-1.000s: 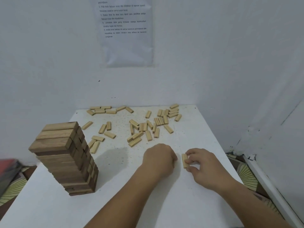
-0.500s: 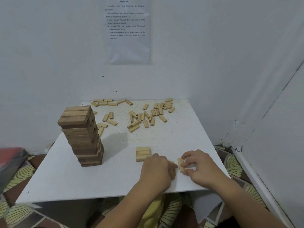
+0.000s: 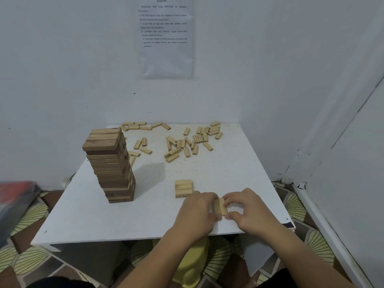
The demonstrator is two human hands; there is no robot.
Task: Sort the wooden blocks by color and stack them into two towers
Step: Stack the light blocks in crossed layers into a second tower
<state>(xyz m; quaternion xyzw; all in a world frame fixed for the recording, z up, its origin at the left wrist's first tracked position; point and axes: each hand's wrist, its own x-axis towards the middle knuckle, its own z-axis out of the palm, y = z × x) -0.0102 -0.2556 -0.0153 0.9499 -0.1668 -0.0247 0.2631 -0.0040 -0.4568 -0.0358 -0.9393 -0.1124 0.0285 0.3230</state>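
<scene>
We find a room corner with white walls (image 3: 62, 59), a printed sheet (image 3: 166, 36) fixed to the back wall, and a low white table (image 3: 93, 221) on a leaf-patterned floor (image 3: 27, 215). We take the dark tower (image 3: 110, 165) as our reference. It stands upright on the table, many layers high, built of brown blocks with a few paler ends showing at its lower right edge.

Behind the tower and to its right, toward the back wall, loose light blocks (image 3: 187, 142) lie scattered flat. Some touch one another, and a few lie just beside the tower's far right side. To the right of the tower's base and apart from it sits a small light stack (image 3: 183, 188) with three blocks side by side on top. We cannot tell how many layers it has.

Further right of the tower, and nearer the person than that stack, both hands meet on a pair of light blocks (image 3: 220, 206) lying side by side and touching. The left hand (image 3: 197, 213) has its fingers curled against the left side of the pair, with the fingertips hidden. The right hand (image 3: 249, 210) pinches the right block by its ends, forefinger at the far end and thumb at the near end.

Left of the tower, off the table, lies a blurred red and grey object (image 3: 14, 196). Below the table's near edge, to the tower's right, a yellow item (image 3: 191, 262) shows. We cannot identify either.
</scene>
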